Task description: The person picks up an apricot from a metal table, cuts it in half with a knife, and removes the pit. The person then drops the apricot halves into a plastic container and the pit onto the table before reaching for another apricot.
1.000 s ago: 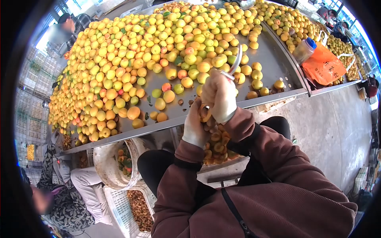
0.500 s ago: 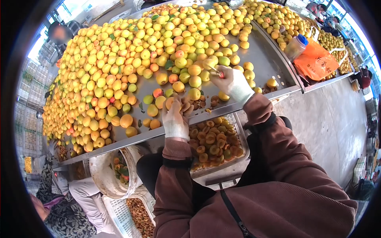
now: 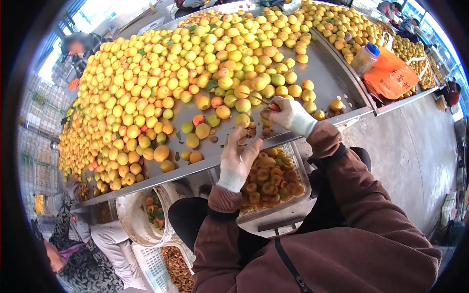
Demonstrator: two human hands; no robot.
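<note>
My right hand (image 3: 288, 115), in a pale glove with bare fingers, is closed round the red handle (image 3: 275, 106) of a thin pointed tool. The tool's shaft points left over the fruit at the table's front edge. My left hand (image 3: 238, 157), also gloved with bare fingertips, has its fingers apart and nothing in them, above the table edge. Beneath it a clear tray (image 3: 307, 188) holds halved apricots (image 3: 267, 180). Whole yellow apricots (image 3: 146, 88) lie heaped on the metal table (image 3: 327, 68). Dark pits and bits lie by my hands.
A white bucket (image 3: 128, 219) with fruit pieces stands lower left, above a white basket (image 3: 146, 261) of pits. A seated person (image 3: 90, 259) is beside them. An orange bag (image 3: 388, 75) and blue-lidded jar (image 3: 364, 59) sit at right. Another person stands at upper left.
My left hand has opened, its fruit pieces gone, and moved right over the tray. My right hand with the tool has shifted slightly right and down.
</note>
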